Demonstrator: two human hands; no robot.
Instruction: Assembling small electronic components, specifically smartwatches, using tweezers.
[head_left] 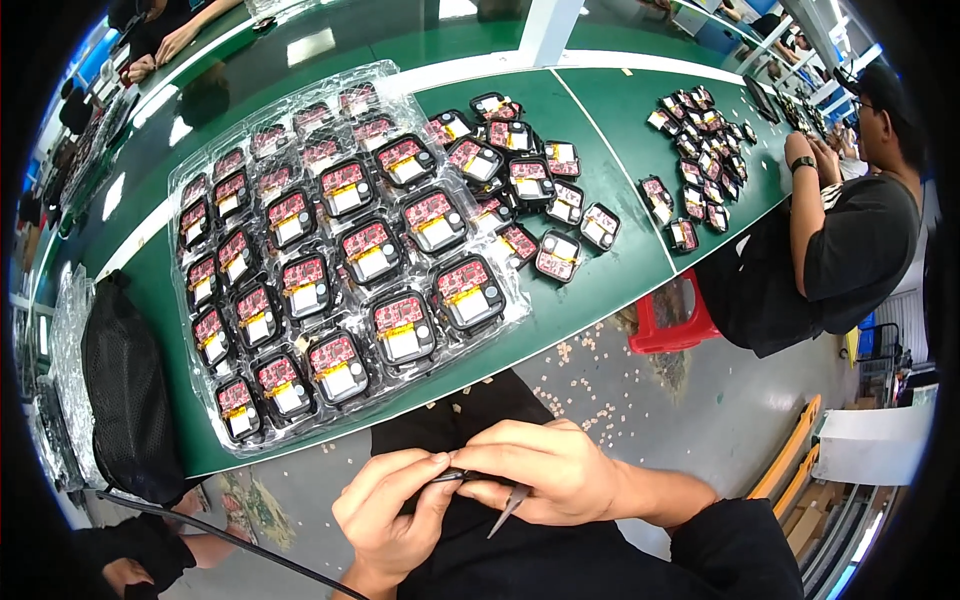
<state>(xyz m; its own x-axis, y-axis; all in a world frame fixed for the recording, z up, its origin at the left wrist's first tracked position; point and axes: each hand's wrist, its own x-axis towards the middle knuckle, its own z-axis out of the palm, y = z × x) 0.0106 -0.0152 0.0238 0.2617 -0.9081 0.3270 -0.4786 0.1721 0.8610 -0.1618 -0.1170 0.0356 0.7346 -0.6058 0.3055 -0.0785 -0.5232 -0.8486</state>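
Over my lap, in front of the bench, both hands are closed and meet fingertip to fingertip. My left hand (392,508) pinches a small dark part (455,474), mostly covered by fingers. On its other side, my right hand (555,472) also grips that part. A pointed metal tool (508,512), which looks like tweezers, sticks out below the right fingers. Beyond my hands lies a clear plastic tray (470,345), filled with black square housings (400,325) that carry red circuit boards, silver batteries and yellow tape.
Loose housings (558,256) are heaped right of the tray on the green bench (610,120). Farther right, a co-worker (850,230) sits near another heap (705,150) and a red stool (675,320). A black mesh bag (130,390) stands left; a black cable (235,540) crosses lower left.
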